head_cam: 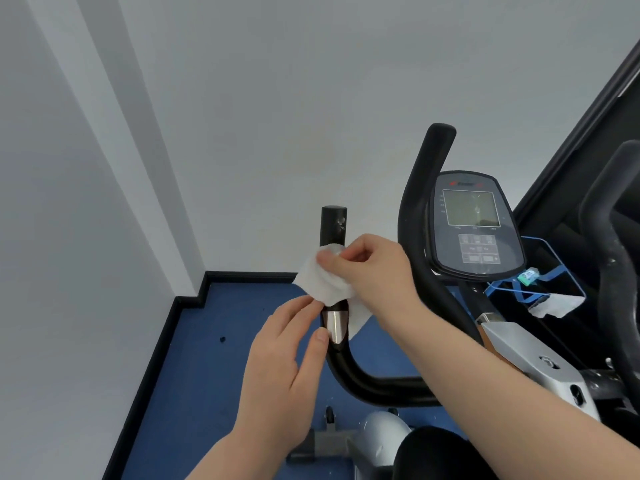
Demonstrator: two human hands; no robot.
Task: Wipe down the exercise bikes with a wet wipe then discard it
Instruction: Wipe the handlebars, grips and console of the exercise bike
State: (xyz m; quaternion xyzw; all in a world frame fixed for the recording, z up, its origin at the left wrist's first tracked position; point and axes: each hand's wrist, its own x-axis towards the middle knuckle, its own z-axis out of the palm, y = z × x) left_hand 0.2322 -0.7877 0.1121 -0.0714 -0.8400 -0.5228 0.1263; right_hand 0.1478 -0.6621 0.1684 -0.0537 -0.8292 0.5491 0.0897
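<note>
A black exercise bike handlebar (334, 226) rises upright at centre, with a silver sensor band (335, 323) lower down. A white wet wipe (322, 282) is wrapped around the grip between them. My right hand (374, 271) grips the wipe and the handlebar from the right. My left hand (287, 358) reaches up from below, its fingertips pinching the wipe's lower left edge and its thumb beside the silver band. The bike's console (474, 226) with a grey screen stands to the right, behind the second curved handlebar (422, 202).
A white wall fills the background, with a corner column at left. Blue floor (214, 341) with black skirting lies below. A second machine (609, 237) stands at right, with a blue-edged clear holder (540, 275) and a white cloth (557, 304) hanging on it.
</note>
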